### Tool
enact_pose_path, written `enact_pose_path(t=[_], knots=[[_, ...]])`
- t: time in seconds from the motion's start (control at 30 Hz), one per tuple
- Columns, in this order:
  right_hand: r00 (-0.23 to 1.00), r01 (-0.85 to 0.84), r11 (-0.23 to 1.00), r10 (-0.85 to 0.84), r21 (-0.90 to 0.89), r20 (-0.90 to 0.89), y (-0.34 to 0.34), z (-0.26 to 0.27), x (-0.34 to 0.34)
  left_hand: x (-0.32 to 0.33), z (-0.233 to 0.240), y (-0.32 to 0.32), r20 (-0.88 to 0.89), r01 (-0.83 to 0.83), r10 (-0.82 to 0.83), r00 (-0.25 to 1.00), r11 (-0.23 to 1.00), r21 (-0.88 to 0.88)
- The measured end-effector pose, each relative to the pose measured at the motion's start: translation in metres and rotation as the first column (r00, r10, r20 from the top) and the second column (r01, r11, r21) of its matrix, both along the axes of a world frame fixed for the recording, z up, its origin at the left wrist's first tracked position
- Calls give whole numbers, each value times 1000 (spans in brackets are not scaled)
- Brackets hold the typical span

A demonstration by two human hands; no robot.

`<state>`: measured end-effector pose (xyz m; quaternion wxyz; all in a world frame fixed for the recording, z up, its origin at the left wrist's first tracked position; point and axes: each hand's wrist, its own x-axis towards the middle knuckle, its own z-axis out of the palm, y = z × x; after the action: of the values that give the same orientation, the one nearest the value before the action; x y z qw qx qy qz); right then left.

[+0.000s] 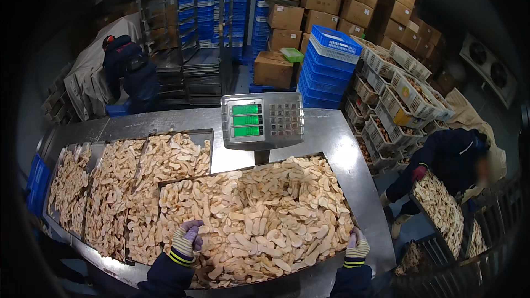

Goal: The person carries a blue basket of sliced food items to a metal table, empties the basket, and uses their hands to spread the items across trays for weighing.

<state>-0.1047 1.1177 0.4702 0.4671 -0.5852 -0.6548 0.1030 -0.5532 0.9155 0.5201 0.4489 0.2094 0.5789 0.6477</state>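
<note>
A metal tray heaped with pale mushroom slices lies before me on a steel table. My left hand, in a striped glove with purple fingers, hovers over or touches the slices at the tray's left part, fingers curled; I cannot see anything between them. My right hand, gloved alike, is at the tray's right edge, fingers on the rim; whether they close round it is unclear. Behind the tray stands a digital scale display with green lit screens. More trays of slices lie to the left.
Blue crates, cardboard boxes and a metal rack stand behind. White crates are piled at right. One person bends at the back left; another person holds a filled tray at right, near the table.
</note>
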Motion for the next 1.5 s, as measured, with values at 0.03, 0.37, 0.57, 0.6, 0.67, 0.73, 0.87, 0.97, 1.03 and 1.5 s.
enact_pose_path(t=[0.03, 0.37, 0.57, 0.6, 0.67, 0.73, 0.87, 0.97, 1.03, 1.5], knots=[[1000, -20, 1000, 20, 0, -24, 2, 1, -5, 0, -2, -5, -26, 5, -4, 1000, 1000, 27], [979, -203, 973, 197, -113, -58, -1, 9, -43, -12, 4, -45, -147, -214, 240, 960, 961, 173], [943, -331, 940, 326, -81, -74, -5, 2, -86, -3, 47, -63, -711, 1, 171, 682, 972, 235], [957, -288, 954, 286, -87, -40, -5, 11, -70, 16, 86, -42, -589, 238, -111, 801, 961, 143], [946, -325, 941, 325, -93, -12, -12, 21, -98, 30, 143, -39, -997, 457, -30, 68, 889, 5], [930, -367, 930, 366, 25, 36, -4, 7, -92, 56, 186, -48, -990, 592, 127, -60, 803, 67], [874, -466, 884, 456, -27, -167, -27, 17, -136, 72, 186, -68, -973, 706, -27, -230, 683, -186], [872, -481, 876, 474, -33, -124, -36, 13, -140, 71, 169, -73, -976, 740, -38, -217, 645, -189], [840, -537, 841, 527, -58, -127, -39, 20, -142, 67, 161, -73, -978, 758, -37, -207, 626, -184], [835, -510, 845, 532, -162, 143, -68, 48, -185, -79, -10, -55, -713, -24, 159, 683, 981, 195]])
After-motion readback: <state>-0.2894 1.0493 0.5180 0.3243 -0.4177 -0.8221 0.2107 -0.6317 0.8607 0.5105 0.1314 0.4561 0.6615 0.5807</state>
